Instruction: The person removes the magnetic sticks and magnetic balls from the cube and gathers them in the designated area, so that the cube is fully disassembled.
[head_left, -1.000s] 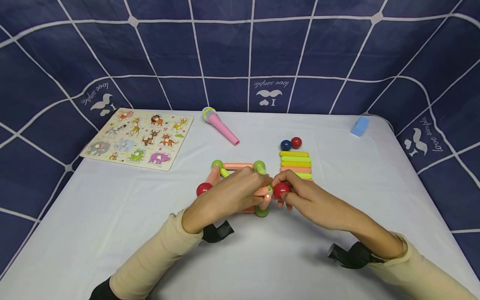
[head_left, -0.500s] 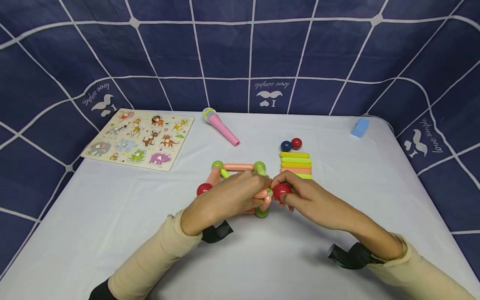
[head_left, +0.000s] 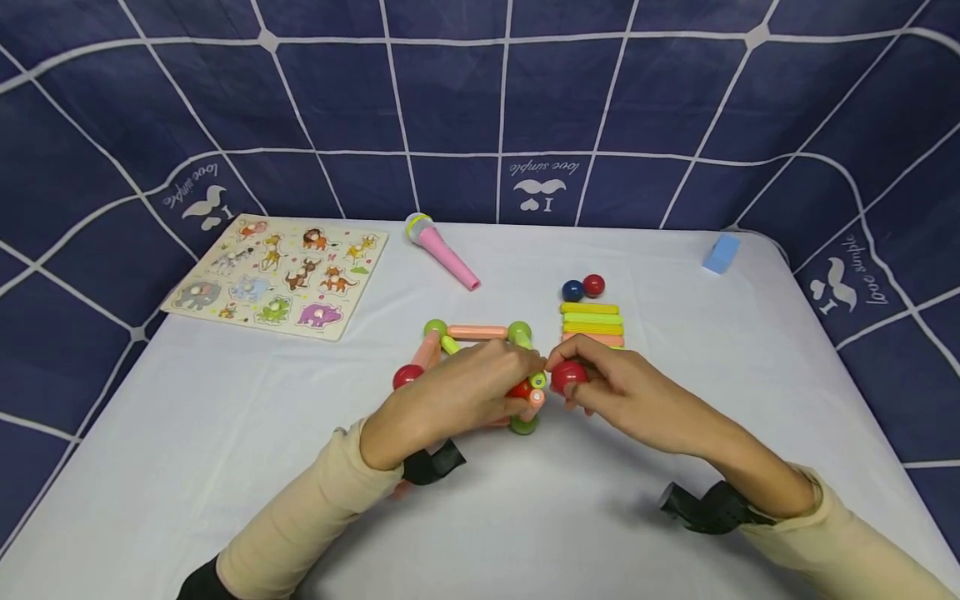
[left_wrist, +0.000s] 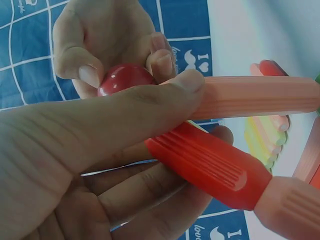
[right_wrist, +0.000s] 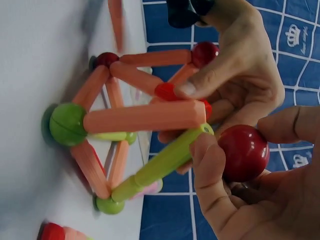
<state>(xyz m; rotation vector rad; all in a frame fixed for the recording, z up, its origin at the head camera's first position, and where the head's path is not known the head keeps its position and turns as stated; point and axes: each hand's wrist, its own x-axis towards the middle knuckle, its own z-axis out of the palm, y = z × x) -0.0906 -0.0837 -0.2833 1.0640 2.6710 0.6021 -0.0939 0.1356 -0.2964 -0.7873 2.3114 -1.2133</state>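
Near the middle of the table stands a frame of ribbed plastic sticks joined by balls, among them a green ball (right_wrist: 68, 124) at a lower corner. My left hand (head_left: 461, 379) grips the sticks on its right side. Its thumb lies on a salmon stick (left_wrist: 255, 95), with the fingers behind a red stick (left_wrist: 205, 162). A lime stick (right_wrist: 167, 157) rises from another corner, its hollow end meeting the salmon one. Just right of these ends, my right hand (head_left: 618, 387) pinches a red ball (right_wrist: 243, 152) between thumb and fingers.
Behind the right hand lies a row of yellow, lime and salmon sticks (head_left: 591, 318), with a blue ball (head_left: 572, 290) and another red ball (head_left: 594, 286) beyond. Farther back are an animal puzzle board (head_left: 277, 275), a pink toy microphone (head_left: 447, 257) and a light blue block (head_left: 721, 253).
The right hand and its red ball have shifted slightly right, leaving a gap to the stick ends. Beside the left hand, the red and lime sticks now show where a salmon stick showed before.
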